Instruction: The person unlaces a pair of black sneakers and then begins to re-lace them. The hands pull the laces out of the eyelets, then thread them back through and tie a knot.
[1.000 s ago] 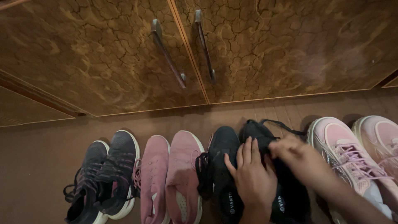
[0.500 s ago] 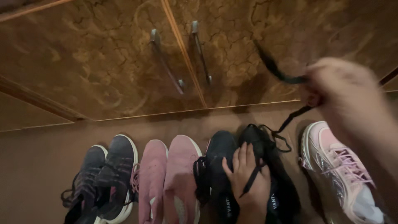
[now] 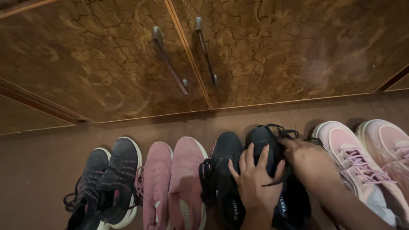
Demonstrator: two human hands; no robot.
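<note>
Two black sneakers stand side by side on the brown floor. My left hand (image 3: pixel 255 181) lies flat over the right black sneaker (image 3: pixel 266 142), fingers spread, pressing on its tongue area. My right hand (image 3: pixel 300 155) is at that sneaker's right side, fingers curled in the black lace (image 3: pixel 281 131) that loops over its toe. The left black sneaker (image 3: pixel 226 151) stands untouched beside my left hand.
A row of shoes lines the floor: a dark pair (image 3: pixel 108 179) at the left, a pink pair (image 3: pixel 174 179), then a pale pink laced pair (image 3: pixel 362 157) at the right. Brown cabinet doors (image 3: pixel 106 64) with two metal handles (image 3: pixel 170 61) rise behind them.
My right hand, which had pulled the black lace high up to the right, has come back down to the right black sneaker. My left hand stayed on the sneaker.
</note>
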